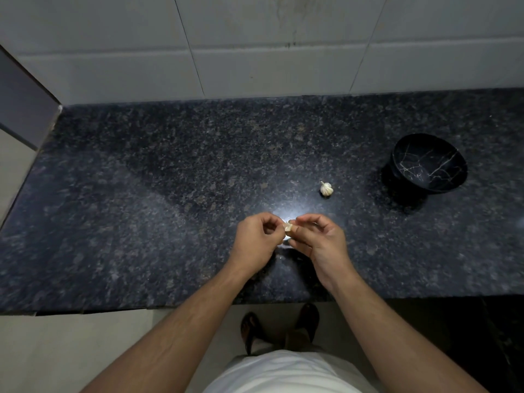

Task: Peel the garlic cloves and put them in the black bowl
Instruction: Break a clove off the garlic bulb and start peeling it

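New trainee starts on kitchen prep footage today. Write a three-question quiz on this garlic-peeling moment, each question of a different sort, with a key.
1. True or false: the black bowl already holds peeled cloves.
2. Multiple choice: the garlic bulb on the counter lies
A. inside the bowl
B. between the hands and the bowl, touching neither
C. under the left hand
3. Fill in: the left hand and the right hand pinch one garlic ____ between them.

Key
1. False: the bowl looks empty.
2. B
3. clove
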